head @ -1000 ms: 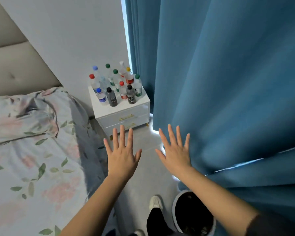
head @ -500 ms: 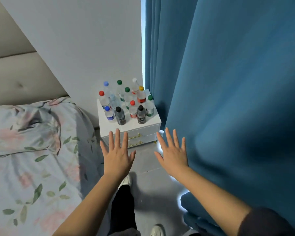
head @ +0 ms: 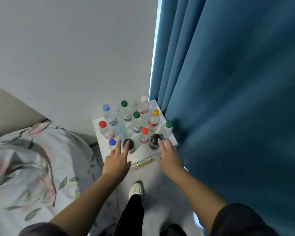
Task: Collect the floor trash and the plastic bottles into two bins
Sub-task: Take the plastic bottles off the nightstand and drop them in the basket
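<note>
We stand at a white nightstand (head: 141,151), where capped plastic bottles (head: 136,122) crowd the top, upright, at 12 o'clock of our hands. Our left hand (head: 117,161) is spread flat, fingers straight, its tips over a dark bottle (head: 132,148) at the front edge. Our right hand (head: 170,158), likewise loose and holding nothing, points at a second dark bottle (head: 152,141). Whether either touches we cannot tell. A blue curtain (head: 228,99) hangs at 3 o'clock, a floral bed (head: 32,159) lies at 9.

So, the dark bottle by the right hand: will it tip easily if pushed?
Possibly: the dark bottle is tall, narrow and upright, close to the nightstand edge. It looks filled, so perhaps heavier and steadier. Once tipped, its round body would likely roll.
</note>
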